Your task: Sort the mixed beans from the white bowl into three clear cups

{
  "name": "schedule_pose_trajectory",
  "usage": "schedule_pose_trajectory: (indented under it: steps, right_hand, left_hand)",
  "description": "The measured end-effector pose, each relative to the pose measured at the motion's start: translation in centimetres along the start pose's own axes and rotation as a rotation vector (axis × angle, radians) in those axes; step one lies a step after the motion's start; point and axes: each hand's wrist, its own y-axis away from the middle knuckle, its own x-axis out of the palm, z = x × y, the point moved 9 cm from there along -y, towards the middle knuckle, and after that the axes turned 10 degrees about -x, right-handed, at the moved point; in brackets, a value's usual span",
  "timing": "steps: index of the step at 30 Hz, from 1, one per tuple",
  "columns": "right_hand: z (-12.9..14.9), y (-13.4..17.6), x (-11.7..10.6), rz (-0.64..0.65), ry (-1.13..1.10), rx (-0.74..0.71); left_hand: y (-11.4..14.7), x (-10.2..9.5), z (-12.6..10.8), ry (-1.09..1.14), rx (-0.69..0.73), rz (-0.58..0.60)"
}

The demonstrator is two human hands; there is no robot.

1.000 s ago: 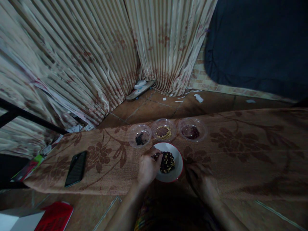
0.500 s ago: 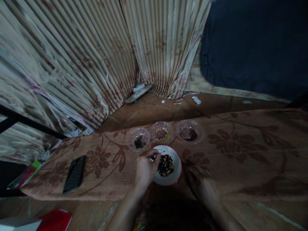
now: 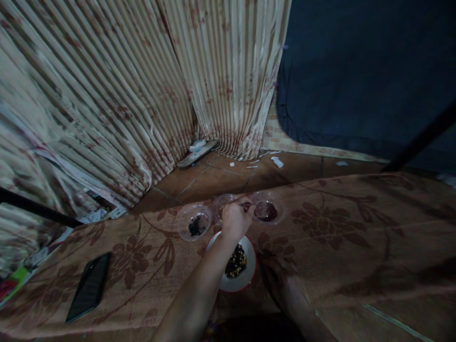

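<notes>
My left hand (image 3: 236,216) is closed in a pinch on thin tweezers (image 3: 245,206), whose tips reach the clear plastic bowl of dark red beans (image 3: 266,211). Beneath the hand, partly hidden, stands the clear bowl that holds yellow beans (image 3: 218,210). A third clear bowl (image 3: 183,228) with black beans (image 3: 195,226) is to its left. Under my left forearm sits a white red-rimmed bowl (image 3: 252,270), with mixed black and yellow beans (image 3: 235,262) in it. To its right my right hand (image 3: 287,282) lies in shadow on the cloth, fingers loosely stretched, apparently holding nothing.
A phone (image 3: 89,287) lies on the left of the flowered tablecloth (image 3: 149,270). Striped curtains (image 3: 221,71) hang behind, with a skateboard (image 3: 198,153) at their foot. White scraps (image 3: 277,162) lie on the tiled floor. A dark bar (image 3: 420,137) crosses at right.
My left hand with the tweezers has moved from over the white bowl forward to the far bowls. A dark bean that was at the tips is no longer visible. The view has shifted.
</notes>
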Motion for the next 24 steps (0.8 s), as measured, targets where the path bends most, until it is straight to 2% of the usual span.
schedule_pose_trajectory:
  steps: [5, 11, 17, 24]
  right_hand:
    - [-0.3, 0.2, 0.2, 0.015, -0.025, 0.01]
    - [-0.2, 0.3, 0.0, 0.02, -0.014, 0.023]
    - [0.0, 0.2, -0.1, 0.048, -0.009, 0.048]
    - [-0.1, 0.2, -0.1, 0.051, -0.003, 0.058]
  left_hand:
    - [3.0, -2.5, 1.8, 0.064, -0.036, 0.036]
    - [7.3, -5.4, 5.9, 0.077, -0.166, 0.073]
    - [9.6, -4.3, 8.6, 0.081, -0.238, 0.115]
    - [9.5, -4.5, 8.2, -0.008, -0.183, 0.105]
